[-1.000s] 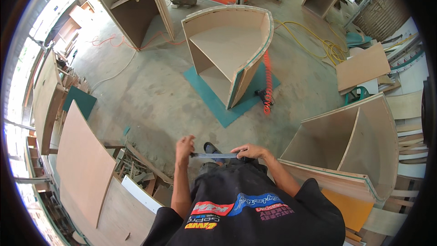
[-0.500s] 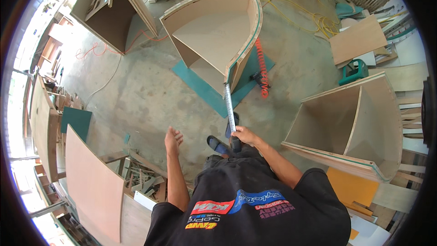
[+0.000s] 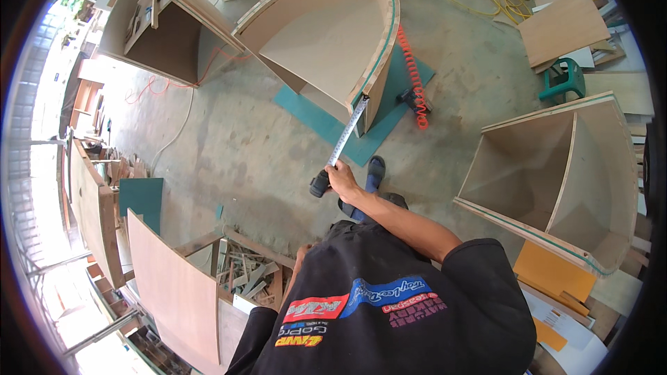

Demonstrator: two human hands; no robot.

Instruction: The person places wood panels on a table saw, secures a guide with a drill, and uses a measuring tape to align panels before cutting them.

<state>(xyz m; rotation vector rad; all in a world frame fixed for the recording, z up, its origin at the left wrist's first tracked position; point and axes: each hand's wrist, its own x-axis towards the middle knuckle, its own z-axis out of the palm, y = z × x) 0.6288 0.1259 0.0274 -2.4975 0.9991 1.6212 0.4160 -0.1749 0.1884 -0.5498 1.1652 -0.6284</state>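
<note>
Tape measure (image 3: 342,143) farther forward in right hand (image 3: 342,182); left hand (image 3: 302,253) drawn back.

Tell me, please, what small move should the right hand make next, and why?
Perhaps the right hand should steady the tape measure and seat its blade end firmly against the near corner of the curved cabinet: the extended blade ends at that corner in this view, but whether it touches is unclear.

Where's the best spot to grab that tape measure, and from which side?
Likely by the black case, from its left: that chunky end juts out left of the right hand, which is at the blade's base. The thin blade slants up toward the cabinet, so gripping there might bend it.
</note>
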